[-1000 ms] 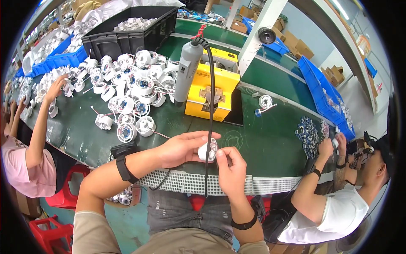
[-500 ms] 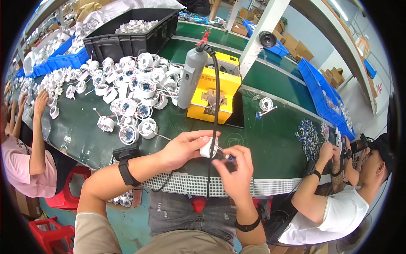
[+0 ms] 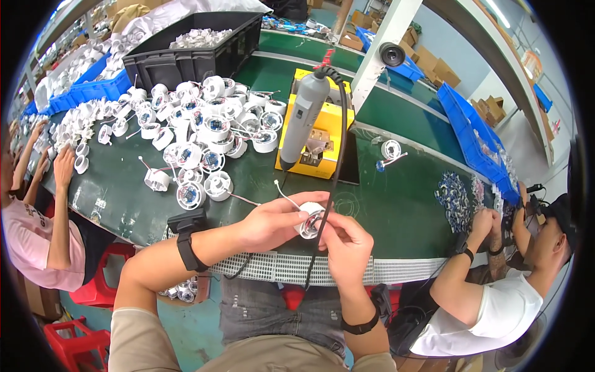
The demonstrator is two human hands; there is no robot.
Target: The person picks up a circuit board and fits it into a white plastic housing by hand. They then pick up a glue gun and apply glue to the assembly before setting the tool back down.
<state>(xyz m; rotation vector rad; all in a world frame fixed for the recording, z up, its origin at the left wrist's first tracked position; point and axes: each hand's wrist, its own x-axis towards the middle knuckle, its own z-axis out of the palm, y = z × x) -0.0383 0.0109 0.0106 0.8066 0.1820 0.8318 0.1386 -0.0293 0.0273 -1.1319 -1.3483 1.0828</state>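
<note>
My left hand (image 3: 269, 222) grips a white round plastic housing (image 3: 306, 229) between thumb and fingers, its open side turned toward my right hand. Reddish wires and a dark part show inside it. A white wire with a small connector (image 3: 277, 183) sticks out past my left fingers. The fingers of my right hand (image 3: 348, 242) are pinched together at the housing's open face; what they hold there is hidden. A grey electric screwdriver (image 3: 305, 115) hangs just beyond my hands, and its black cable (image 3: 335, 164) passes in front of the housing.
Behind the screwdriver stands a yellow box-shaped device (image 3: 344, 130). Many white housings (image 3: 217, 127) with blue boards are heaped at left, before a black crate (image 3: 186, 62). One housing (image 3: 390, 149) lies at right, near piled blue boards (image 3: 454, 198). Co-workers sit on both sides.
My right hand has brought a small dark-blue part to the housing, and the housing's open face has turned into view. The wire now points up. The screwdriver has swung to the right and tilted.
</note>
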